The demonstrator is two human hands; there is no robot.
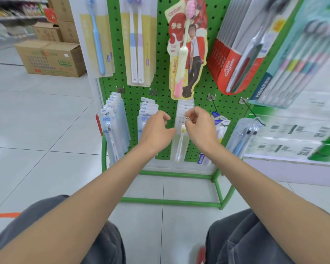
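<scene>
Currently, clear plastic blister pack of white yellow-headed toothbrush (180,143) hangs low on green perforated pegboard (164,88). Right hand (200,128) pinches pack top near hook. Left hand (156,130) curled at left edge; grip cannot be told. Pack probably light, flexible, slippery: hold at top edge.

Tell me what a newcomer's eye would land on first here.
The bright green pegboard fills the middle of the view. Low at its centre, the left hand and right hand meet at a clear toothbrush pack, the right one pinching near its top. At the upper right, red Colgate packs stand out.
</scene>
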